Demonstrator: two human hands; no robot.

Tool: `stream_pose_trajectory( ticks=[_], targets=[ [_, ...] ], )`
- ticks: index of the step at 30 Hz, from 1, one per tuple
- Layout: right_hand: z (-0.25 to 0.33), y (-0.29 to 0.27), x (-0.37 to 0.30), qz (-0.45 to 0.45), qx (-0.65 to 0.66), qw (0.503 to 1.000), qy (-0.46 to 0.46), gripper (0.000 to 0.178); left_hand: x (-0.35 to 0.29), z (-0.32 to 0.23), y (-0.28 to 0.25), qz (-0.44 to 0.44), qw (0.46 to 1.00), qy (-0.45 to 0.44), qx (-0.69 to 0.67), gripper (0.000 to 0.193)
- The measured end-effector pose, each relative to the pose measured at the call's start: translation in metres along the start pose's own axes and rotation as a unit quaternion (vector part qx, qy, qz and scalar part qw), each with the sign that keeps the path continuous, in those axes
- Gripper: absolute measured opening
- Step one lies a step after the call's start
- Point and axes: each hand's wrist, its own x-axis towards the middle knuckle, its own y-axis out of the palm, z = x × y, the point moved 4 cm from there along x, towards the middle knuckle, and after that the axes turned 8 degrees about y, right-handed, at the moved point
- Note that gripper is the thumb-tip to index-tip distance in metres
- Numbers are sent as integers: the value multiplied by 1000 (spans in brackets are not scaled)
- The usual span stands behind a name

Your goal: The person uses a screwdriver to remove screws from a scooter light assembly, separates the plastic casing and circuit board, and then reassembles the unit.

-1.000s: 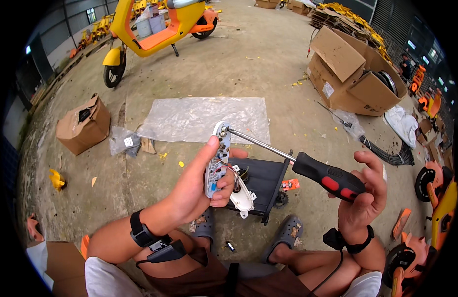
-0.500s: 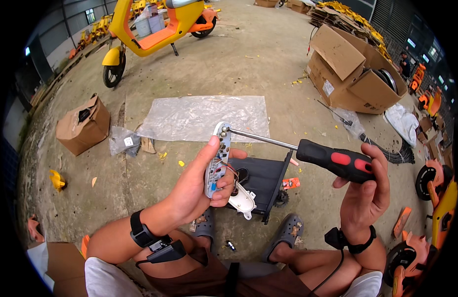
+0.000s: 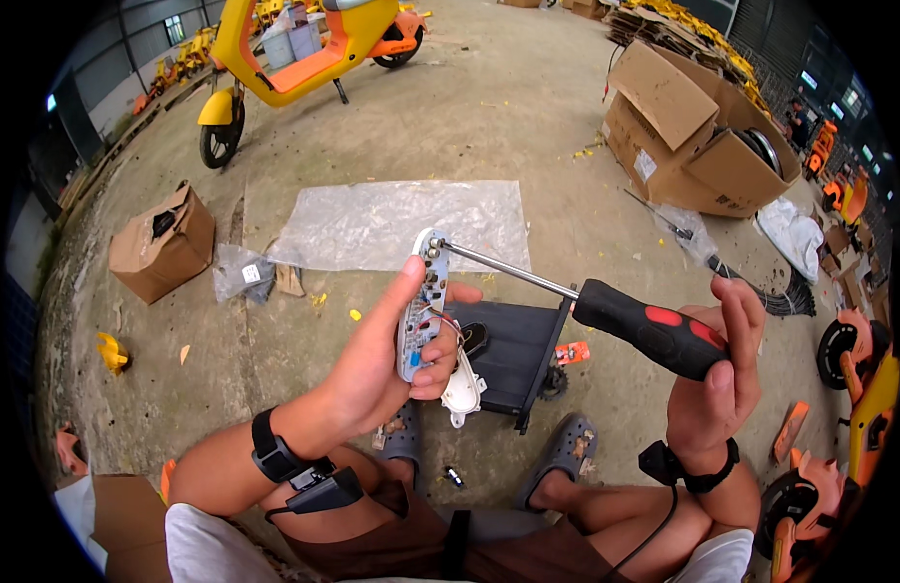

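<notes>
My left hand (image 3: 377, 355) grips a narrow circuit board (image 3: 426, 301) with rounded ends, small components on its face and thin wires trailing from it. Below the fingers hangs a white plastic housing (image 3: 461, 392), beside the board's lower end. A screwdriver (image 3: 654, 328) with a black and red handle is in my right hand (image 3: 712, 389), thumb and fingers at the butt of the handle. Its long shaft slants up to the left, and the tip meets the board near its upper end. Whether the tip sits in a screw is too small to tell.
Under my hands stands a low black panel (image 3: 513, 345). Beyond it a clear plastic sheet (image 3: 401, 223) lies on the concrete. Cardboard boxes stand left (image 3: 163, 248) and right (image 3: 683, 146). A yellow scooter (image 3: 304, 78) is parked ahead; orange scooter parts (image 3: 814, 481) lie at the right.
The board and screwdriver have shifted slightly up and left together. The screwdriver handle tilts down a little more at its butt, and my right fingers have changed position around it.
</notes>
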Motion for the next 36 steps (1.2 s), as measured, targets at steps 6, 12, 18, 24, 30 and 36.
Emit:
stream_pose_trajectory(
  ticks=[6, 12, 18, 24, 30, 36],
  targets=[
    [-2, -2, -2, 49, 175, 983, 1, 50, -1, 1, 1, -4, 1000, -5, 16, 68],
    [3, 4, 2, 26, 196, 979, 57, 51, 1, 1, 0, 0, 1000, 2, 13, 68],
    [-1, 3, 0, 8, 136, 991, 14, 52, 1, 2, 1, -5, 1000, -9, 19, 68],
    [1, 6, 3, -4, 104, 994, 42, 50, 2, 2, -2, -9, 1000, -2, 7, 68],
    [1, 4, 3, -4, 147, 989, -7, 48, 1, 3, -1, -7, 1000, -12, 8, 68],
    [3, 6, 2, 0, 118, 993, 19, 46, 1, 4, -4, -9, 1000, -6, -1, 69]
  ],
)
